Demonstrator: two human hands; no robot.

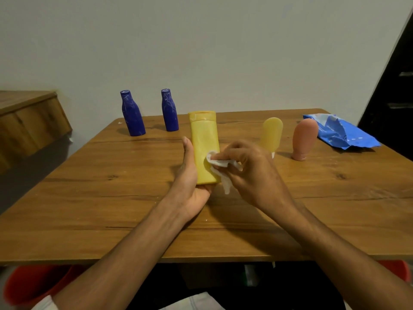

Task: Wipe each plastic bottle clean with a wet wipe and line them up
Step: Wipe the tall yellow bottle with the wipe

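Observation:
My left hand [190,182] holds a tall yellow bottle [204,144] from below and behind, cap end pointing away from me, above the middle of the wooden table [111,209]. My right hand [248,168] pinches a crumpled white wet wipe [220,167] against the bottle's lower right side. Two dark blue bottles [132,114] [169,110] stand side by side at the far left. A smaller yellow bottle [271,134] and a pink bottle [304,138] stand cap-down to the right, the yellow one partly behind my right hand.
A blue wet-wipe pack [339,132] lies crumpled at the table's far right corner. A wooden cabinet [29,121] stands to the left, a dark door [393,104] at the right. Red objects [33,285] sit under the table's near edge.

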